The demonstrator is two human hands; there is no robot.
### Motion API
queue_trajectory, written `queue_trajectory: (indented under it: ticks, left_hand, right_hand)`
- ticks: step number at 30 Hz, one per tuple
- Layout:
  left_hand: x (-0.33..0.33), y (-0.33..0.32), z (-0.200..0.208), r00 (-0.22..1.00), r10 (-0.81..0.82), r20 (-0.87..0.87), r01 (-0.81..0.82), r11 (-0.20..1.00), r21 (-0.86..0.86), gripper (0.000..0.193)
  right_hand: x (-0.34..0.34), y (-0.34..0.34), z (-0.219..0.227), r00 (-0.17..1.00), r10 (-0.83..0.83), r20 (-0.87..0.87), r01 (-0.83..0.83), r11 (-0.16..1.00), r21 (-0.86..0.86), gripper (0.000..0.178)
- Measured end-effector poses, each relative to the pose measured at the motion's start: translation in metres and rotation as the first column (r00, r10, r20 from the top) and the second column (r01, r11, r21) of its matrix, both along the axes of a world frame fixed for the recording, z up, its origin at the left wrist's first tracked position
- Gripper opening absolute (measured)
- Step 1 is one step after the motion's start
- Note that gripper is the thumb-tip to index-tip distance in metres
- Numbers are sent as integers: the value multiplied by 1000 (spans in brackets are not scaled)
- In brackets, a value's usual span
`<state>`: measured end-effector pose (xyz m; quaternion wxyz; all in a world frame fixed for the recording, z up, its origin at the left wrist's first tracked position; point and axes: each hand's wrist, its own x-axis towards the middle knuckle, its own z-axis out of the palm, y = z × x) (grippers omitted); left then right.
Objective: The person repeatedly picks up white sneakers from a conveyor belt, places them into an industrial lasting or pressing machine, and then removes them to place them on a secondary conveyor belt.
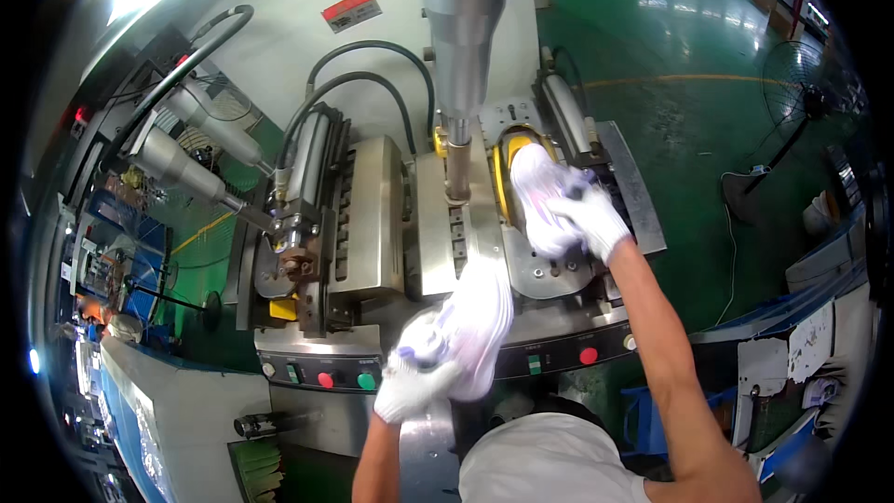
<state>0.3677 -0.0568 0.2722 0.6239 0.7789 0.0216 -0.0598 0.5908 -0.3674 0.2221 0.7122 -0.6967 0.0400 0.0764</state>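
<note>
My left hand [414,391], in a white knit glove, is closed on a white sneaker [480,331] with pale purple marks. The shoe is tilted in front of the machine's middle block, toe pointing away from me, and is smeared by motion. My right hand [592,221], gloved likewise, grips a second white sneaker [538,188] around its ankle end. That one is over the machine's right-hand station, its toe by the yellow-edged pad [501,188]. Whether it touches the pad I cannot tell.
A thick press cylinder [466,28] comes down at the middle of the machine. To the left are a metal block [371,214] and a clamp assembly [298,247]. A control panel [321,371] with coloured buttons runs along the front. A standing fan [799,102] is at the right.
</note>
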Motion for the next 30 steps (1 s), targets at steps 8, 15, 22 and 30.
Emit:
queue_trajectory:
  ticks: [8, 15, 22, 30]
  left_hand:
    - [-246, 56, -74, 638, 650, -413, -439, 747, 499, 76]
    - [-297, 94, -268, 318, 879, -355, -507, 474, 720, 95]
    - [-340, 78, -316, 291, 954, -78, -707, 269, 654, 65]
    - [-344, 137, -247, 752, 608, -255, -551, 792, 262, 92]
  right_hand:
    - [125, 72, -134, 994, -17, 103, 95, 575, -813, 77]
    - [147, 20, -147, 990, 109, 85, -44, 829, -557, 52]
    - [-162, 155, -32, 722, 354, 594, 193, 722, -665, 68]
    - [-290, 186, -149, 764, 645, -26, 106, -166, -980, 105]
